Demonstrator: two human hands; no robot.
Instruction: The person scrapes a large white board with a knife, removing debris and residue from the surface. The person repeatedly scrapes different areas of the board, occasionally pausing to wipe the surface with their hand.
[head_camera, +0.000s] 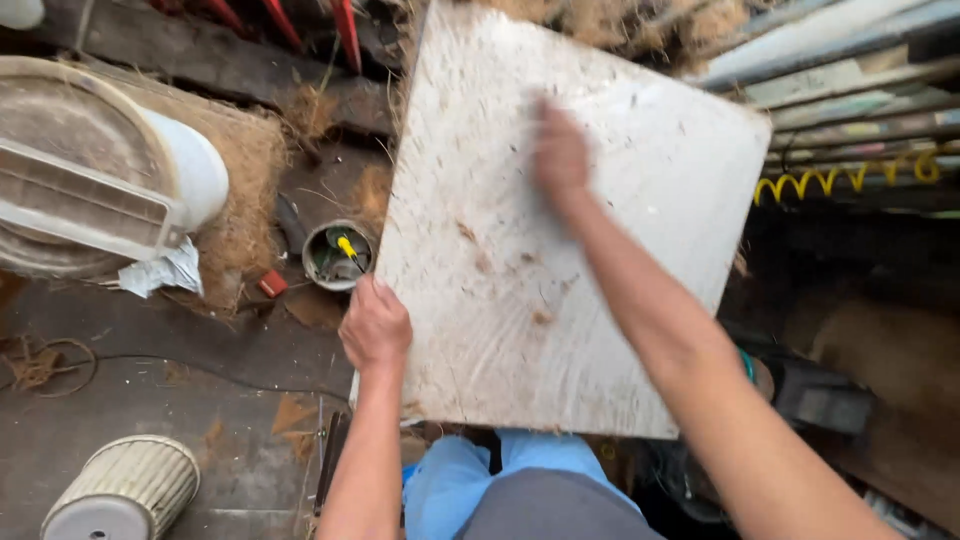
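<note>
A large pale board (620, 300), flecked with brown fibre and dust, is held tilted in front of me. My left hand (375, 325) grips its left edge, fingers wrapped round the rim. My right hand (560, 155) lies on the board's upper face, blurred, with the palm down on the surface and nothing held in it. Whether its fingers are spread is hard to tell through the blur. My blue-clad knees (470, 485) show below the board.
A white fan housing (90, 170) lies at the left on coir matting. A small tin (337, 255) with a yellow-handled tool stands beside the board. A ribbed cylinder (125, 490) sits at bottom left. A yellow coiled cable (840, 178) hangs at the right.
</note>
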